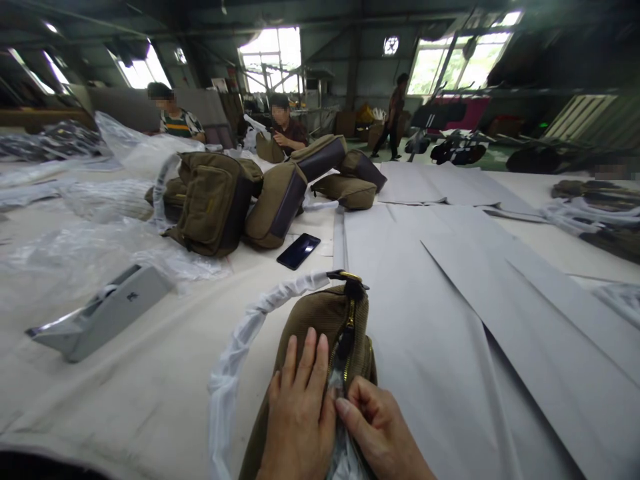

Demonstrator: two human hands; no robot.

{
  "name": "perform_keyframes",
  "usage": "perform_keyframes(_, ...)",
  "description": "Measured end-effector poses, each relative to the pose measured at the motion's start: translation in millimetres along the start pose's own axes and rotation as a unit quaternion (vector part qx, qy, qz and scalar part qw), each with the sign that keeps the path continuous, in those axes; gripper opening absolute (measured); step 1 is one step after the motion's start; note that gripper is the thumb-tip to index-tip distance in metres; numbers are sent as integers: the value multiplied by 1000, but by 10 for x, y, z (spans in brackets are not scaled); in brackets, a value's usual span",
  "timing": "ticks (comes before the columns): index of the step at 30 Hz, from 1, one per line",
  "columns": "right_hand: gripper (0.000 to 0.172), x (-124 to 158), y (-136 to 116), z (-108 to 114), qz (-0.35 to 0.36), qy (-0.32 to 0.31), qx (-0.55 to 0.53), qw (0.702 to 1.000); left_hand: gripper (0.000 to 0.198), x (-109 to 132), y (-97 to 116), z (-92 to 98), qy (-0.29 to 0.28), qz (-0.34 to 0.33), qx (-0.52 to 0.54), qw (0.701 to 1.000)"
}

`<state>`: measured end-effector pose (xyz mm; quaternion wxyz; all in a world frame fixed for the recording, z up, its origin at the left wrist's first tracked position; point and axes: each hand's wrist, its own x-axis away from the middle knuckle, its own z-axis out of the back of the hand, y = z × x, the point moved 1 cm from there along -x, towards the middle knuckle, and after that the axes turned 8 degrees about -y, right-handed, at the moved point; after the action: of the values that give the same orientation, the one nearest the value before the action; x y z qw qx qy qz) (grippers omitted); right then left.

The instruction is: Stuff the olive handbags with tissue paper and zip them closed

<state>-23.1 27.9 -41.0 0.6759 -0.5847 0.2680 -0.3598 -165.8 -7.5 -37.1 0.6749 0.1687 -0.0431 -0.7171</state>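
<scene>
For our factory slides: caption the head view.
Left hand steadies an olive corduroy bag; right hand pinches its zipper.

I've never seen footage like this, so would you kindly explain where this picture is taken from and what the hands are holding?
This picture comes from one camera worn on a person's head, looking forward and down at their own bare hands; no machine is involved. The left hand lies flat on an olive corduroy bag, while the right hand pinches at its zip, where clear plastic shows. The bag has a white-wrapped strap. The white-covered table also carries grey paper sheets, a phone and more bags.
</scene>
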Motion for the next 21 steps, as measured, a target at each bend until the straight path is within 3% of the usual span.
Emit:
perform_keyframes(4,36,-66,7,-99,55,-4,46,997,64,49,16,-58,37,-24,-9,999)
perform_keyframes(9,27,-38,120,-150,96,-8,55,994,46,-16,35,-10,28,74,67,995)
perform_keyframes(15,24,193,158,-64,59,-71,-14,996,64,-187,49,62,-34,88,26,995)
perform_keyframes(18,24,212,-5,55,151,-101,38,983,60,-238,71,96,-85,95,-10,992)
perform_keyframes(20,29,144,-157,178,246,-31,159,956,58,-253,108,136,-120,102,-28,987)
perform_keyframes(21,32,83,-233,247,291,18,234,927,57,-256,128,159,-131,106,-36,985)
